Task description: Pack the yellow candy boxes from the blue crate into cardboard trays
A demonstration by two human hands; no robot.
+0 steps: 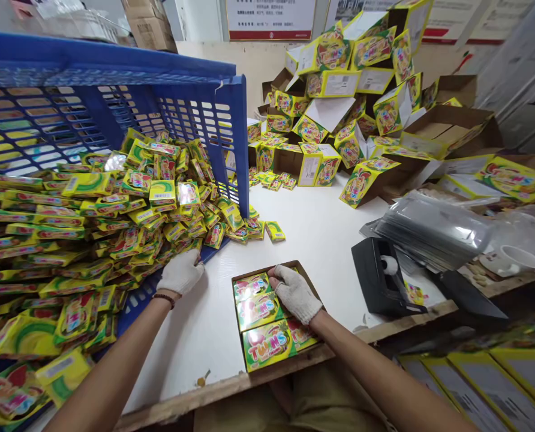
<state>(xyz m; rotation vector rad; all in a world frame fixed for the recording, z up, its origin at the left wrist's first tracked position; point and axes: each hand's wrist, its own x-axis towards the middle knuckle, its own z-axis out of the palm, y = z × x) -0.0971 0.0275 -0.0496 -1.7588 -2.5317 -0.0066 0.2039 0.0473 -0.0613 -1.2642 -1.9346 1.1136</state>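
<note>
Open box (pixel 305 275) is set at tabletop's (pixel 213 336) front edge, prob. for reach, w/ R hand (pixel 295 295) laid on packs (pixel 267 345), L hand (pixel 181 272) by crate (pixel 241 126), both hands' fingers bent, grips unclear.

We see a black plastic tape holder (pixel 370 282) near the front edge of the white worktop (pixel 321 222), with clear, flat plastic pieces (pixel 433 225) beside it. Past the back edge hangs a red-and-white poster (pixel 271 18).
</note>
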